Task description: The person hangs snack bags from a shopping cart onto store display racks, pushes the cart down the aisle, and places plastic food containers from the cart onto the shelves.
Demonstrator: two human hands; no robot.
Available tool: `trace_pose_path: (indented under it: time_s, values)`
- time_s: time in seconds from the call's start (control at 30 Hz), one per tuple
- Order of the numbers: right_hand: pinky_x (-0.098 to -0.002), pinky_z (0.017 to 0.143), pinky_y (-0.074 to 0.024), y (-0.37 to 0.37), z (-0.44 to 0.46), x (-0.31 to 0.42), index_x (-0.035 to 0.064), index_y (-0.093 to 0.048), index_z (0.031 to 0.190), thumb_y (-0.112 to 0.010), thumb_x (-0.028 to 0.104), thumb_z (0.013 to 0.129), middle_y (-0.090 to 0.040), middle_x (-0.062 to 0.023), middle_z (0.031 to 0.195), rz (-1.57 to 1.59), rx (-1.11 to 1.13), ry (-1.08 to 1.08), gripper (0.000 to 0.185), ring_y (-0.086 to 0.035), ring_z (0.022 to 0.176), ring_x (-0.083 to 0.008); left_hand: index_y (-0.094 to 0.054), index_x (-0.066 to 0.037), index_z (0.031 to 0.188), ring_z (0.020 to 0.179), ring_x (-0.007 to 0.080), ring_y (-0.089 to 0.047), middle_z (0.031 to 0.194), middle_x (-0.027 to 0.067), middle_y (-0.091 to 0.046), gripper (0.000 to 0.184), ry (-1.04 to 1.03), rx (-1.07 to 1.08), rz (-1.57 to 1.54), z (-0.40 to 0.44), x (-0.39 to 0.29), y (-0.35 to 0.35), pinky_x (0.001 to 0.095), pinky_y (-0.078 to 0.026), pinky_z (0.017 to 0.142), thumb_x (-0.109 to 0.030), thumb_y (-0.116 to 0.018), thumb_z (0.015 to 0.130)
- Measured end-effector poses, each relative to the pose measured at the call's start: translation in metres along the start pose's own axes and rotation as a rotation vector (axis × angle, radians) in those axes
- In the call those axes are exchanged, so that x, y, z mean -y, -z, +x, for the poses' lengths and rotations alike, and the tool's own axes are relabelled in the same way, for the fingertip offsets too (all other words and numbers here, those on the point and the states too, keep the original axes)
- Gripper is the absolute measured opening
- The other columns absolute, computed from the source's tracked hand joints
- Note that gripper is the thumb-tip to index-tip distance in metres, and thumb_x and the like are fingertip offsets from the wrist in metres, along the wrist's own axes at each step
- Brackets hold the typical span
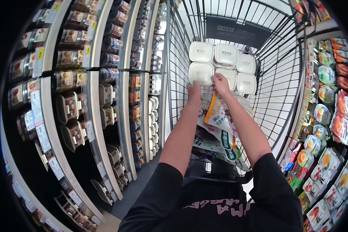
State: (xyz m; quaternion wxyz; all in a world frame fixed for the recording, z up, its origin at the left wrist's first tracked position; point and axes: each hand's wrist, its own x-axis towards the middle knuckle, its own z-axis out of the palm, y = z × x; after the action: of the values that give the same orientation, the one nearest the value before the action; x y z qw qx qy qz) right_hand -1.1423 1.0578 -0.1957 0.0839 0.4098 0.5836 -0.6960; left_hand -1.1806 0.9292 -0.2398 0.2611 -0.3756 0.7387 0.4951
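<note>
Simply a squarish, white, round-cornered tub (201,72)

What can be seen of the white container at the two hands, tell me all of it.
The white container is square with rounded corners, off-white and apparently plastic, with faint, unreadable print on its top. It looks level, top up, in the near-left place among similar containers in the shopping cart. The left hand overlaps its near edge and the right hand is at its near-right corner; both seem to touch it. Its underside is hidden.
</note>
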Motion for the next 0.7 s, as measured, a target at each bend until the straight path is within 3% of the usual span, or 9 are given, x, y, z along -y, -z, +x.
trace_pose_path:
  time_s: [0.03,0.1,0.13,0.23,0.37,0.43,0.53,0.63,0.7]
  values:
    - [-0.0292,0.054,-0.0504,-0.007,0.004,0.003,0.0036,-0.052,0.121,-0.057,0.025,0.087,-0.06,-0.0079,0.089,0.001,0.008,-0.016,0.041,-0.058,0.065,-0.0149,-0.041,-0.005,0.121,0.06,0.0168,-0.042,0.091,0.0101,-0.049,0.05,0.013,-0.011,0.007,0.002,0.003,-0.001,0.0316,-0.036,0.047,-0.038,-0.047,0.083]
    - [-0.03,0.053,-0.0549,-0.013,0.017,0.0,0.0008,-0.052,0.12,-0.061,0.023,0.085,-0.059,-0.0073,0.086,-0.072,-0.035,-0.068,0.043,-0.059,0.067,-0.0145,-0.024,0.003,0.139,0.116,0.0337,-0.049,0.132,0.0232,-0.043,0.064,-0.008,0.011,-0.238,-0.013,-0.005,-0.001,0.0365,-0.038,0.096,-0.035,-0.041,0.09]
    - [-0.0304,0.05,-0.0569,-0.014,0.019,-0.004,-0.0041,-0.056,0.111,-0.062,0.02,0.084,-0.057,-0.0061,0.08,-0.176,-0.051,0.028,0.037,-0.06,0.067,-0.0142,-0.022,0.003,0.14,0.118,0.0343,-0.047,0.133,0.0244,-0.042,0.062,-0.049,0.035,-0.285,-0.017,-0.001,-0.001,0.0365,-0.036,0.098,-0.036,-0.037,0.093]
    - [-0.0315,0.048,-0.0561,-0.015,0.017,-0.009,-0.0077,-0.061,0.098,-0.06,0.017,0.086,-0.057,-0.0063,0.074,-0.035,-0.047,0.073,0.028,-0.063,0.063,-0.0166,-0.022,0.002,0.14,0.118,0.0359,-0.047,0.133,0.0252,-0.042,0.061,-0.202,0.016,-0.118,-0.023,0.001,0.002,0.0375,-0.036,0.097,-0.034,-0.037,0.093]
    - [-0.0316,0.048,-0.0564,-0.011,0.001,0.004,-0.0077,-0.061,0.09,-0.057,0.014,0.087,-0.059,-0.0071,0.072,-0.103,-0.04,0.048,0.023,-0.065,0.058,-0.0204,-0.03,0.002,0.136,0.117,0.0368,-0.047,0.13,0.0257,-0.045,0.057,-0.138,0.027,0.015,-0.027,0.005,-0.002,0.0386,-0.037,0.097,-0.035,-0.037,0.094]
    - [-0.0304,0.049,-0.0568,0.001,-0.01,0.014,-0.0092,-0.06,0.083,-0.055,0.01,0.088,-0.059,-0.0093,0.07,-0.22,-0.014,0.01,0.021,-0.065,0.055,-0.0232,-0.048,0.0,0.113,0.088,0.0194,-0.052,0.101,0.0107,-0.055,0.037,-0.247,-0.029,-0.021,-0.033,0.01,-0.003,0.031,-0.04,0.08,-0.03,-0.038,0.095]
    - [-0.0311,0.051,-0.057,0.037,-0.024,0.031,-0.0113,-0.059,0.077,-0.056,0.008,0.085,-0.063,-0.0179,0.072,-0.039,0.103,-0.115,0.022,-0.067,0.061,-0.027,-0.052,0.002,0.102,0.084,0.0163,-0.049,0.094,0.0075,-0.054,0.036,-0.47,0.098,-0.104,-0.064,0.005,0.019,0.0297,-0.04,0.079,-0.03,-0.037,0.096]
    - [-0.027,0.057,-0.0586,0.064,-0.092,0.103,-0.0152,-0.057,0.088,-0.057,0.008,0.085,-0.064,-0.0206,0.081,0.034,0.175,-0.232,0.023,-0.068,0.067,-0.0271,-0.051,0.004,0.119,0.106,0.0274,-0.051,0.114,0.0155,-0.055,0.045,-0.454,0.369,-0.217,-0.139,-0.035,0.05,0.0341,-0.037,0.094,-0.032,-0.034,0.098]
    - [-0.0255,0.06,-0.0589,0.079,-0.12,0.125,-0.0156,-0.055,0.093,-0.057,0.008,0.085,-0.063,-0.0209,0.084,0.042,0.192,-0.249,0.025,-0.068,0.068,-0.0258,-0.052,0.003,0.119,0.104,0.0223,-0.051,0.113,0.0134,-0.054,0.046,-0.577,0.396,-0.189,-0.179,-0.05,0.067,0.0322,-0.038,0.092,-0.032,-0.031,0.099]
